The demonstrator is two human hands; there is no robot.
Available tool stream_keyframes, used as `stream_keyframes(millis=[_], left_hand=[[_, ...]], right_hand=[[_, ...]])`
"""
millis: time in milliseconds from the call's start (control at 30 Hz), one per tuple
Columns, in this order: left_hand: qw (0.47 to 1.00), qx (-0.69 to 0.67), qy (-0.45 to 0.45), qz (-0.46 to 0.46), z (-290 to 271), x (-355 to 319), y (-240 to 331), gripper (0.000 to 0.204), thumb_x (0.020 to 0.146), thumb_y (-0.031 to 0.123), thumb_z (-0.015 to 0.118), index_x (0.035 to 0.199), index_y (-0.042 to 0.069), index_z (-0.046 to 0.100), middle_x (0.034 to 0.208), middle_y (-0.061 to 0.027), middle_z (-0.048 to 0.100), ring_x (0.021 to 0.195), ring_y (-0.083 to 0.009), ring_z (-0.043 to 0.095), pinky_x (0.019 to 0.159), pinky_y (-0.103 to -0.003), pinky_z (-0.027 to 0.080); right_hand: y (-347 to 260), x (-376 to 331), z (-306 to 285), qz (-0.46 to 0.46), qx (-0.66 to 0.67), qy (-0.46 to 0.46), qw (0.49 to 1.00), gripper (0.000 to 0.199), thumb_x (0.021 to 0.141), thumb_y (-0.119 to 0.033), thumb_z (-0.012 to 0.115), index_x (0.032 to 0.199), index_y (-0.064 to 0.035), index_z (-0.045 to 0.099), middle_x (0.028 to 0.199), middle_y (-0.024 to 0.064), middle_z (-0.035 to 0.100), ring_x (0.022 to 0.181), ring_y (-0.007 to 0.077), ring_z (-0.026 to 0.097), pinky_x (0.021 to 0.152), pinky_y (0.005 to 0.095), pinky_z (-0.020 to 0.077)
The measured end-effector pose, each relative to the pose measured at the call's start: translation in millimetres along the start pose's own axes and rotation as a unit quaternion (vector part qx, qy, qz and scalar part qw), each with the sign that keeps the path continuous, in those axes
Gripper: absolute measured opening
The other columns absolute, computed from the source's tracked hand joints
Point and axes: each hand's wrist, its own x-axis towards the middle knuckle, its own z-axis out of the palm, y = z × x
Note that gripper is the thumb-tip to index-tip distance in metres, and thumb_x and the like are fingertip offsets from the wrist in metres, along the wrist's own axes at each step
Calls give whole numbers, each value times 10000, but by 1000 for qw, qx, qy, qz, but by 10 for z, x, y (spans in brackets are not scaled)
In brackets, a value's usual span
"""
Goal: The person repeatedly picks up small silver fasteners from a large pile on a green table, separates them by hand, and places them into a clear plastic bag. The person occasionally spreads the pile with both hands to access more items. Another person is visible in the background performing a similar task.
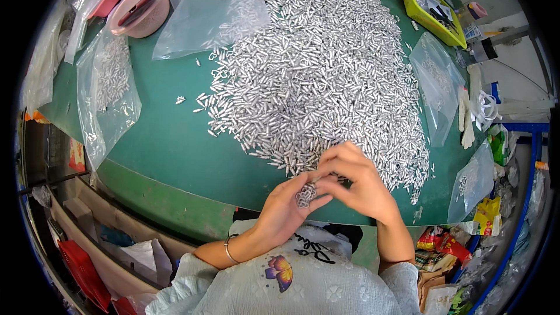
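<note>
A broad heap of small pointed silver metal pieces (326,64) covers the middle of the green table. At its near edge my left hand (286,207) is cupped, palm up, round a little cluster of curled metal clips (305,195). My right hand (357,184) reaches over from the right, its thumb and fingers pinched together at the left fingertips. What those fingers grip is too small and too covered to make out. The two hands meet just above the table's front edge.
Clear plastic bags with metal parts lie at the left (111,81), the back (204,17) and the right (434,81). A pink basket (153,22) stands back left, a yellow-green tray (411,3) back right. White gloves (465,119) lie at the right edge.
</note>
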Motion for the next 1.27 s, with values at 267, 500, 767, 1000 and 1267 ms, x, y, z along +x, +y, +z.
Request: stream_keyframes(millis=[267, 500, 767, 1000, 1267], left_hand=[[988, -23, -146, -50, -282, 19, 26, 218, 949, 171, 481, 1052, 5, 577, 797, -31, 507, 672, -107, 442, 562, -224, 361], [994, -29, -100, 28, -438, -12, 102, 226, 896, 56, 505, 1094, -24, 579, 851, -41, 547, 738, -113, 490, 617, -224, 407], [991, -1, -113, 73, -472, 0, 145, 257, 897, 51, 539, 1141, -15, 585, 945, -54, 590, 822, -122, 538, 715, -245, 461], [994, -40, -30, 97, -205, -78, 277, 285, 934, 110, 503, 1183, -21, 551, 977, -58, 591, 867, -131, 547, 764, -269, 471], [982, 65, -169, 48, -532, 125, 141, 368, 933, 153, 529, 1269, 9, 493, 1186, -85, 547, 1099, -170, 509, 967, -311, 407]], right_hand=[[40, 584, 287, -108, -158, 99, 976, 196, 722, -96, 701, 898, -40, 636, 943, 60, 554, 895, 237, 497, 757, 352, 380], [114, 695, 355, -143, -224, 95, 959, 144, 715, -69, 683, 841, -59, 615, 878, 42, 555, 850, 228, 496, 735, 347, 356], [95, 709, 467, -125, -234, 110, 958, 161, 718, -69, 700, 855, -64, 617, 912, 40, 557, 837, 236, 499, 730, 342, 351], [-130, 400, 284, -100, -117, 37, 987, 121, 721, -77, 705, 817, -56, 634, 909, 42, 574, 863, 231, 518, 743, 338, 369], [236, 674, 5, -44, -225, 209, 951, 173, 750, -68, 681, 917, -43, 648, 987, 69, 586, 938, 253, 523, 808, 354, 378]])
